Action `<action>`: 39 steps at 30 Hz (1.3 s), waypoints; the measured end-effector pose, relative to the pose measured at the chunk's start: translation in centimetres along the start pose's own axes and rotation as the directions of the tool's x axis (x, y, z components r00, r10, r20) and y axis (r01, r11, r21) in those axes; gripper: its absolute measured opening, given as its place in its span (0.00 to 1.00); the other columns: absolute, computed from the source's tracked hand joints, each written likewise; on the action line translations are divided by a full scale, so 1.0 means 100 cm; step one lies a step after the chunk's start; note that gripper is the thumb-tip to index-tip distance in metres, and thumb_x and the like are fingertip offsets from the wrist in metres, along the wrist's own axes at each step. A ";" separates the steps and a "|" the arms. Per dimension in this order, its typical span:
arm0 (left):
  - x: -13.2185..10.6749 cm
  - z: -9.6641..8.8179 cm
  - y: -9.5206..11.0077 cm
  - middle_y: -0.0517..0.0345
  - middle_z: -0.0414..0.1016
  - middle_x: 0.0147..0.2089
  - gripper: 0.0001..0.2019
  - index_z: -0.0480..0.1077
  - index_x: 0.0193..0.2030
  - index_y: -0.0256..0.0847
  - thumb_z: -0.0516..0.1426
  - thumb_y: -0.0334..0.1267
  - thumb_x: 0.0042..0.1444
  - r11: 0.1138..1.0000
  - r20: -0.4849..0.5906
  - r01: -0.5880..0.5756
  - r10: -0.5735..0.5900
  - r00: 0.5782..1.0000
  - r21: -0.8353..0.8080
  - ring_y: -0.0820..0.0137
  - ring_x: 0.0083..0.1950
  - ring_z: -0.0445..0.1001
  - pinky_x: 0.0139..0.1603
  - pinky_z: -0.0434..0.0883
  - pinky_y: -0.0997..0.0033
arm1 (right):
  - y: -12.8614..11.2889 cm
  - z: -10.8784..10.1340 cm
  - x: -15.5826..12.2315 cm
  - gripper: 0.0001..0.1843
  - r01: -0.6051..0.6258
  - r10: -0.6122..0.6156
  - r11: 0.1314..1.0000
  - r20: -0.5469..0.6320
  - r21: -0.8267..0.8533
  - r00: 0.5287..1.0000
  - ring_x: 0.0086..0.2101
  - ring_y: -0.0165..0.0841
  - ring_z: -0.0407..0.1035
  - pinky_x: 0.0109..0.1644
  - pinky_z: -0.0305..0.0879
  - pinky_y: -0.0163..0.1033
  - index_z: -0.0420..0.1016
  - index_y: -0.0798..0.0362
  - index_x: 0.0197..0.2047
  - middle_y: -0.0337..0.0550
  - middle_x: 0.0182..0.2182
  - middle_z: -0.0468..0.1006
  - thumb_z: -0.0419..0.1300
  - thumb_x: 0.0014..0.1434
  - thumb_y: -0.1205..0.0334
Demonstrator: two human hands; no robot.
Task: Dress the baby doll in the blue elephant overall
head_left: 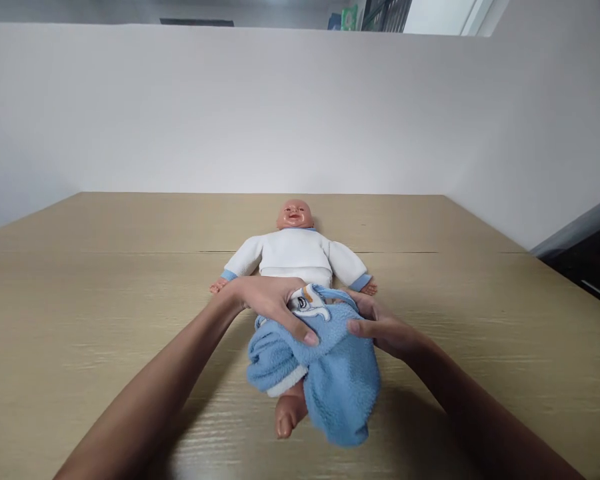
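A baby doll point(295, 215) lies on its back, its head away from me and its feet towards me. It wears a white long-sleeved top point(293, 252) with blue cuffs. Blue fleece pants point(344, 380) with a white embroidered patch are bunched over its legs. One bare foot point(289, 415) sticks out past a white-trimmed leg opening; the other foot is hidden under cloth. My left hand point(273, 303) grips the pants near the patch, thumb on top and fingers partly hidden behind. My right hand point(383, 327) pinches the waist edge on the other side.
The wooden table point(105, 293) spreads around the doll, with a seam running across it. Behind it stands a white wall point(260, 107), which continues along the right side. A dark object point(590, 253) is at the right edge.
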State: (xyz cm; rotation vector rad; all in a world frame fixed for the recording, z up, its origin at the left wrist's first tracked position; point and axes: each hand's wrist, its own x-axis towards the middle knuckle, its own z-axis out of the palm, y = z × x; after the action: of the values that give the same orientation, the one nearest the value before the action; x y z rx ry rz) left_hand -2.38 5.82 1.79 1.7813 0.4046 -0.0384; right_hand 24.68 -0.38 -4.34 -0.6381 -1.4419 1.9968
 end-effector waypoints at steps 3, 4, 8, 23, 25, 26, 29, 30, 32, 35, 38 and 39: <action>-0.001 0.000 -0.002 0.58 0.83 0.49 0.16 0.81 0.49 0.42 0.70 0.49 0.61 0.997 0.003 -0.067 0.067 0.998 -0.026 0.64 0.50 0.80 0.54 0.78 0.70 | -0.006 -0.002 -0.003 0.34 -0.179 0.190 0.980 0.138 -0.088 0.972 0.42 0.31 0.74 0.47 0.71 0.33 0.78 0.53 0.60 0.41 0.45 0.80 0.78 0.56 0.47; -0.002 0.000 -0.003 0.58 0.83 0.51 0.16 0.81 0.51 0.42 0.69 0.48 0.63 0.995 0.011 -0.087 0.088 0.996 -0.046 0.63 0.53 0.80 0.56 0.78 0.70 | -0.008 -0.003 -0.004 0.34 -0.251 0.273 0.958 0.181 -0.137 0.945 0.41 0.31 0.74 0.46 0.72 0.33 0.79 0.54 0.59 0.40 0.44 0.80 0.80 0.53 0.48; -0.002 0.001 -0.003 0.55 0.82 0.58 0.17 0.79 0.57 0.43 0.66 0.49 0.67 0.993 0.005 -0.095 0.096 0.995 -0.064 0.62 0.57 0.80 0.58 0.78 0.69 | -0.010 -0.003 -0.010 0.25 -0.319 0.353 0.924 0.153 -0.210 0.923 0.35 0.29 0.72 0.39 0.70 0.31 0.83 0.55 0.46 0.38 0.38 0.80 0.81 0.51 0.50; 0.000 0.002 0.001 0.53 0.84 0.58 0.18 0.80 0.54 0.41 0.65 0.52 0.67 0.994 0.058 -0.085 0.089 0.994 -0.067 0.60 0.59 0.82 0.63 0.77 0.67 | -0.011 0.000 -0.015 0.30 -0.248 0.296 0.952 0.329 -0.179 0.897 0.38 0.34 0.75 0.45 0.73 0.36 0.83 0.55 0.50 0.40 0.37 0.81 0.75 0.57 0.39; 0.000 0.003 0.001 0.53 0.84 0.57 0.19 0.80 0.53 0.41 0.66 0.53 0.65 0.995 0.070 -0.072 0.077 0.995 -0.063 0.59 0.59 0.82 0.61 0.79 0.66 | -0.010 -0.002 -0.016 0.30 -0.254 0.307 0.948 0.349 -0.190 0.885 0.35 0.32 0.73 0.41 0.71 0.34 0.82 0.56 0.45 0.38 0.35 0.79 0.79 0.52 0.40; 0.000 0.003 0.001 0.54 0.85 0.55 0.19 0.80 0.52 0.41 0.68 0.53 0.64 0.997 0.079 -0.064 0.068 0.995 -0.053 0.59 0.57 0.82 0.60 0.80 0.66 | -0.007 -0.003 -0.015 0.29 -0.224 0.268 0.959 0.289 -0.176 0.919 0.34 0.31 0.71 0.39 0.70 0.33 0.81 0.56 0.44 0.38 0.34 0.78 0.80 0.51 0.41; -0.001 0.004 -0.001 0.54 0.87 0.51 0.22 0.81 0.49 0.41 0.74 0.53 0.54 0.999 0.141 -0.030 0.034 0.989 -0.030 0.57 0.52 0.84 0.54 0.82 0.66 | 0.004 -0.005 -0.011 0.26 -0.082 0.085 0.992 0.035 -0.094 0.996 0.35 0.29 0.69 0.41 0.68 0.32 0.81 0.53 0.44 0.37 0.36 0.78 0.78 0.55 0.42; -0.002 0.004 -0.001 0.53 0.87 0.51 0.23 0.81 0.49 0.41 0.76 0.52 0.51 0.999 0.168 -0.018 0.025 0.985 -0.044 0.57 0.51 0.84 0.53 0.83 0.65 | 0.007 -0.005 -0.010 0.26 -0.054 0.053 0.997 -0.017 -0.056 0.998 0.36 0.29 0.69 0.42 0.68 0.32 0.82 0.53 0.45 0.37 0.36 0.78 0.78 0.56 0.42; -0.002 0.006 -0.003 0.53 0.87 0.52 0.25 0.82 0.48 0.41 0.78 0.49 0.46 0.996 0.186 -0.006 0.023 0.982 -0.092 0.55 0.53 0.85 0.55 0.83 0.63 | 0.012 -0.003 -0.008 0.25 -0.060 0.061 0.998 -0.048 0.020 0.997 0.36 0.28 0.69 0.43 0.68 0.32 0.82 0.52 0.47 0.38 0.37 0.78 0.76 0.58 0.41; -0.001 0.007 -0.006 0.56 0.88 0.52 0.24 0.83 0.49 0.43 0.79 0.47 0.46 0.991 0.117 -0.012 0.028 0.993 -0.133 0.57 0.54 0.85 0.58 0.82 0.64 | 0.011 -0.001 -0.009 0.23 -0.117 0.117 0.993 -0.002 0.011 0.993 0.34 0.27 0.68 0.40 0.67 0.30 0.82 0.52 0.49 0.38 0.37 0.78 0.73 0.63 0.41; 0.002 0.007 -0.008 0.55 0.88 0.52 0.21 0.83 0.49 0.42 0.76 0.48 0.52 0.994 0.084 -0.049 0.057 0.995 -0.101 0.59 0.54 0.85 0.58 0.81 0.66 | 0.001 0.001 -0.011 0.29 -0.197 0.208 0.978 0.257 -0.070 0.944 0.36 0.29 0.71 0.42 0.70 0.30 0.82 0.55 0.50 0.40 0.38 0.80 0.76 0.58 0.40; 0.002 0.007 -0.009 0.54 0.88 0.52 0.19 0.83 0.49 0.41 0.74 0.49 0.55 0.993 0.092 -0.071 0.080 0.993 -0.092 0.59 0.55 0.84 0.59 0.81 0.65 | -0.003 0.002 -0.012 0.31 -0.219 0.235 0.972 0.353 -0.084 0.906 0.37 0.30 0.72 0.42 0.71 0.31 0.82 0.56 0.50 0.41 0.38 0.80 0.78 0.54 0.41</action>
State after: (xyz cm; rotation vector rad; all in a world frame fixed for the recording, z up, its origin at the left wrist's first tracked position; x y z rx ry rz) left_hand -2.28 5.39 0.74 1.6986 0.2659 -0.0511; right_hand 25.40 -1.27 -3.96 -0.4911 -1.6909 2.3673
